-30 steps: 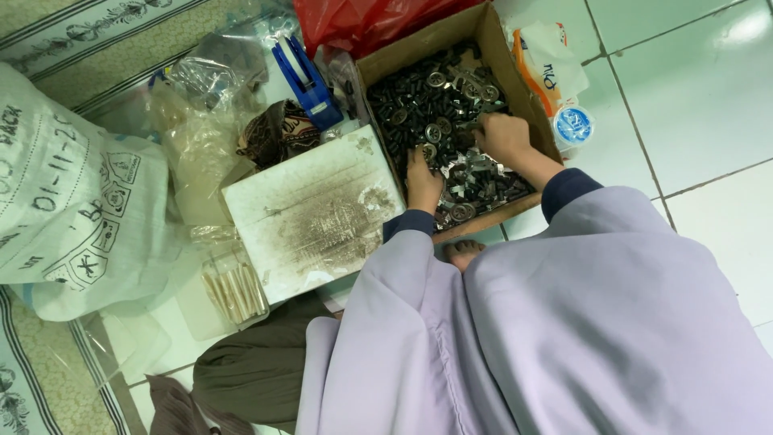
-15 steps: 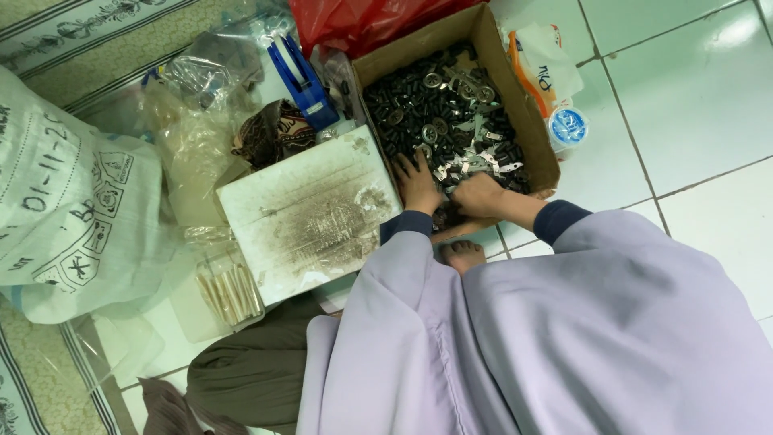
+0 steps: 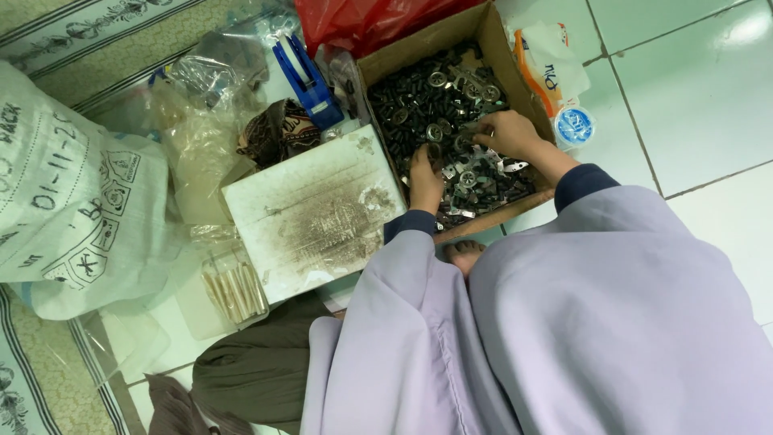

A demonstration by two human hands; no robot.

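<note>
Here, both hands dig into a cardboard box (image 3: pixel 377 68) of small metal parts (image 3: pixel 419 101): left hand (image 3: pixel 424 173) at its near-left edge, right hand (image 3: pixel 507 133) mid-box, fingers curled among pieces (grip hidden).

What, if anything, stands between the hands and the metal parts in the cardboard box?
Nothing visible does. The left hand and right hand both rest directly on the small metal parts inside the open-topped cardboard box.

Your open cardboard box (image 3: pixel 493 44) sits on the tiled floor, heaped with small dark and silvery metal parts (image 3: pixel 439 105) lying loose
</note>
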